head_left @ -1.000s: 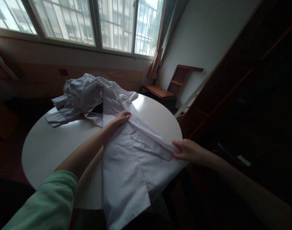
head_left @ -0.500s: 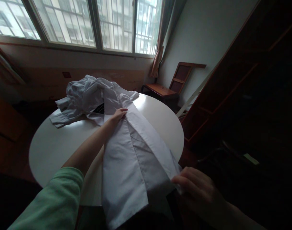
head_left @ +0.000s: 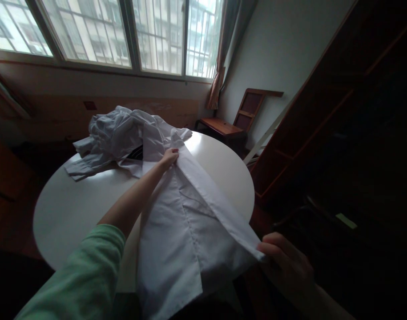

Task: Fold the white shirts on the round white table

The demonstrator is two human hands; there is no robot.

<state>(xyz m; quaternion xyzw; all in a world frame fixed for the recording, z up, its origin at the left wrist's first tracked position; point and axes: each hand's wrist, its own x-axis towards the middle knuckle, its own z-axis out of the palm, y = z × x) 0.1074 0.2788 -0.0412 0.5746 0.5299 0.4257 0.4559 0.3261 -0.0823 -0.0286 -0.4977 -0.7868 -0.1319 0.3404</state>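
Observation:
A long white coat (head_left: 170, 240) lies across a round white table (head_left: 66, 213), its lower part hanging over the near edge toward me. Its sleeves and upper part are bunched at the far left of the tabletop. With closed fingers, my left hand (head_left: 170, 158) grips the coat's front edge around its middle. Low on the right, my right hand (head_left: 288, 262) pinches the bottom corner of the same edge, beyond the table's rim. Between the two hands the edge strip runs straight and taut, folded over. A dark striped patch (head_left: 135, 153) shows under the coat.
A wooden chair (head_left: 223, 126) stands by the wall behind the table. Barred windows (head_left: 159, 40) line the far wall. Dark wooden panelled furniture (head_left: 290, 146) rises on the right, with a pale leaning frame (head_left: 266, 140) beside it.
My right hand has moved a little to the right, drawing the coat's corner outward. The edge strip is straighter and narrower. My left hand keeps its hold at nearly the same spot.

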